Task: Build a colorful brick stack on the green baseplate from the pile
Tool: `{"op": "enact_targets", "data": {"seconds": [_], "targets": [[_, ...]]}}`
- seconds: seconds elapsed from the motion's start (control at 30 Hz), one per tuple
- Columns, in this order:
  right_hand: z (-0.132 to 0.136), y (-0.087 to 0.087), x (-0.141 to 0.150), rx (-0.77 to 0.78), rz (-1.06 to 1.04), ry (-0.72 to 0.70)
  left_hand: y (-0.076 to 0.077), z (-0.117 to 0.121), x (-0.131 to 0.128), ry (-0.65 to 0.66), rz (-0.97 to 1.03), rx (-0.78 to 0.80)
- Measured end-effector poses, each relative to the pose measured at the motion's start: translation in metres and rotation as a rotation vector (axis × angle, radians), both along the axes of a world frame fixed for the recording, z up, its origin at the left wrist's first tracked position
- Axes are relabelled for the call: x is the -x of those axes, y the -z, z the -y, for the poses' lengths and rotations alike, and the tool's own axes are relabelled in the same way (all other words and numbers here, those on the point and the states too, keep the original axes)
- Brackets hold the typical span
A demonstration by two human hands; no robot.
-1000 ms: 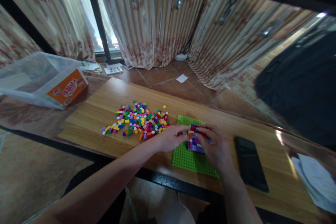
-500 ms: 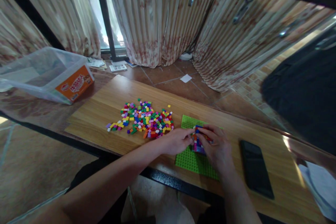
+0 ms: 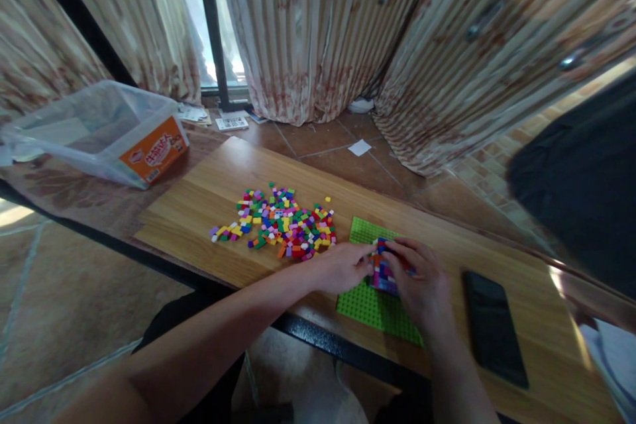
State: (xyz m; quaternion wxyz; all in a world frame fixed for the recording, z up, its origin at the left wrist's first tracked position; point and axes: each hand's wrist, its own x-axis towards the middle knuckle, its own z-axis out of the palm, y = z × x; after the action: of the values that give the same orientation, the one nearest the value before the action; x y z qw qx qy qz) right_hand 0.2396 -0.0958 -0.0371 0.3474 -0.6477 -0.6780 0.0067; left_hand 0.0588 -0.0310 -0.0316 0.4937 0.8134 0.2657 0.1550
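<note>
On the green baseplate (image 3: 368, 315) stands a small block of multicoloured toy bricks (image 3: 383, 273), with blue, purple, orange and white showing. My left hand (image 3: 350, 266) is at the left side of this brick block, its thumb and fingers closed together at the edge; whether a loose brick sits between them is hidden. From the right, my right hand (image 3: 420, 278) wraps round the top and right side of the block, fingers curled on it. Left of the baseplate lies a spread pile of small loose bricks (image 3: 293, 225) in many colours.
A black phone (image 3: 495, 328) lies right of the baseplate on the wooden board (image 3: 199, 179). At the far left is a clear plastic bin (image 3: 99, 136) with an orange label. Papers (image 3: 613, 358) lie at the right edge. Patterned curtains (image 3: 308, 33) hang behind.
The whole view has shifted slightly, so everything appears a little further right. Both hands stay at the brick block, with little visible change in their grip.
</note>
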Motion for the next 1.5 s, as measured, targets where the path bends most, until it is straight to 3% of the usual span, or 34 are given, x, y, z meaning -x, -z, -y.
{"op": "enact_targets", "data": {"seconds": [0.47, 1.0, 1.2, 1.3, 1.5], "targets": [[-0.001, -0.001, 0.003, -0.028, 0.014, 0.032, -0.010, 0.004, 0.002, 0.006, -0.066, -0.072], [-0.002, 0.004, 0.002, 0.001, -0.047, 0.041, -0.004, 0.012, -0.003, -0.024, -0.145, -0.224], [-0.002, 0.002, 0.003, 0.015, -0.051, 0.026, -0.004, 0.012, -0.004, -0.030, -0.111, -0.208], [0.000, -0.003, 0.005, -0.014, -0.107, 0.063, -0.004, 0.006, 0.000, -0.076, -0.065, -0.154], [0.005, -0.015, 0.019, -0.188, -0.150, 0.116, -0.008, -0.022, 0.016, -0.299, 0.107, -0.045]]}}
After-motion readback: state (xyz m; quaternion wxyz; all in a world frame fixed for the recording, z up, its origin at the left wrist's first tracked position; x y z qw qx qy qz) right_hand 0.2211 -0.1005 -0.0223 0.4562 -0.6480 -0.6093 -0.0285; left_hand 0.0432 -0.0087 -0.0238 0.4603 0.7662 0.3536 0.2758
